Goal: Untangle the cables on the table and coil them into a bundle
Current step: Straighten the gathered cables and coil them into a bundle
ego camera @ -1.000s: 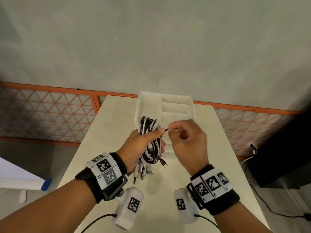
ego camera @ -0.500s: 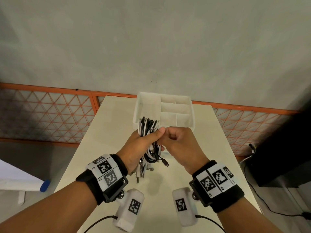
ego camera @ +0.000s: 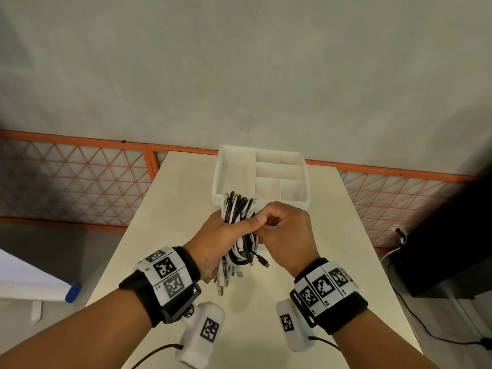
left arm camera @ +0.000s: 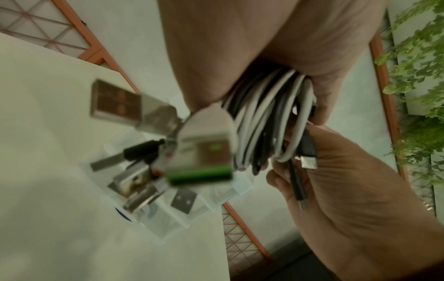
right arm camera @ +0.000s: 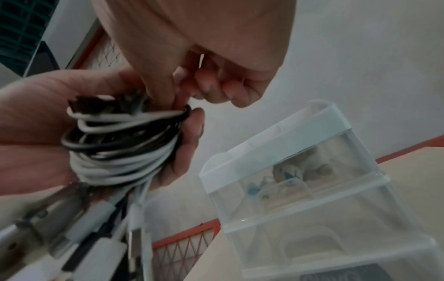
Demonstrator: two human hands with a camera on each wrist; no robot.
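The cable bundle (ego camera: 238, 225) sits upright in the left hand (ego camera: 215, 235), held in the air above the counter (ego camera: 165, 235), just in front of the white compartment box (ego camera: 231, 171). A second ago the right hand (ego camera: 286, 230) stood off to the side, pinching a thin black end drawn out from the coil; now it has closed in until it touches the left thumb, and that drawn-out strand no longer shows. I judge this to be the last loose end being tucked or wound in, so the coiling looks nearly done.

The bundle is a tight hank of white and black cables, looped several times, with a cluster of USB plugs (ego camera: 226, 275) hanging from its lower end and one black plug (ego camera: 263, 262) sticking out to the right.

The left hand's fingers wrap around the middle of the coil. The right hand is curled with its fingertips (right arm camera: 182, 98) pressed against the top strands; exactly which strand they pinch I cannot tell.
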